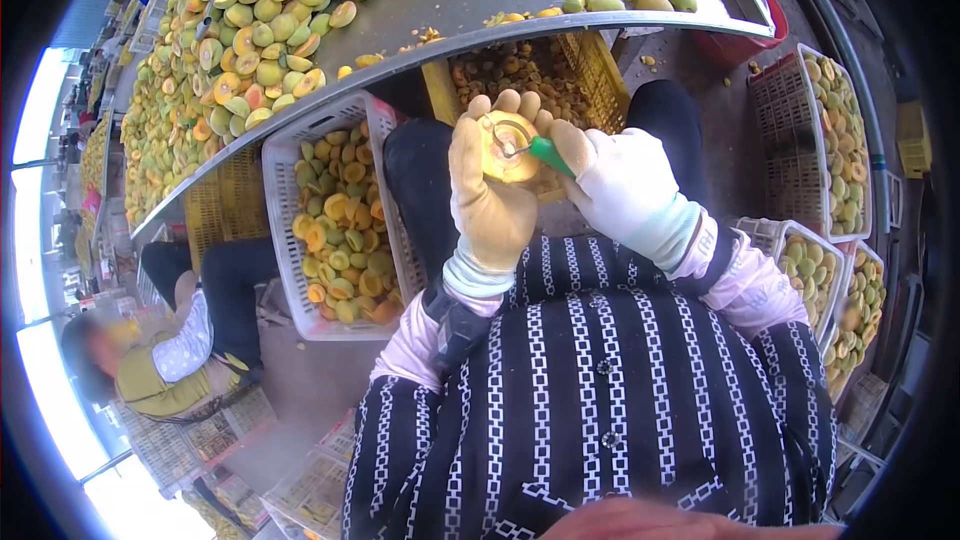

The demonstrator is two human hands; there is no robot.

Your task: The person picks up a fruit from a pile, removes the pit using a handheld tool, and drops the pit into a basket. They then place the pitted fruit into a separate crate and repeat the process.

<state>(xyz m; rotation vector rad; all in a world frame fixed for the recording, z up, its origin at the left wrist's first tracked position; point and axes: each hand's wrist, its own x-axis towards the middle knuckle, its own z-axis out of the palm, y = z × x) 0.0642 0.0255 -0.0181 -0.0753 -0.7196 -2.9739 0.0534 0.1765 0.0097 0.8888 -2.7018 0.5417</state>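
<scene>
My left hand (490,180), in a glove stained yellow, cups a halved yellow peach (510,168) with its cut face up. My gloved right hand (625,175) is closed around the green handle of a pitting knife (548,154). The knife's curved metal loop rests on the middle of the cut face, around the pit area. Both hands are close together above my lap. Below them, a yellow crate (608,75) holds many brownish pits and scraps.
A metal table (440,2) across the front bears heaps of halved fruit (265,40). At my left stands a white crate (283,230) of fruit halves. More filled crates (790,125) line the right. Another person (180,360) sits at the left.
</scene>
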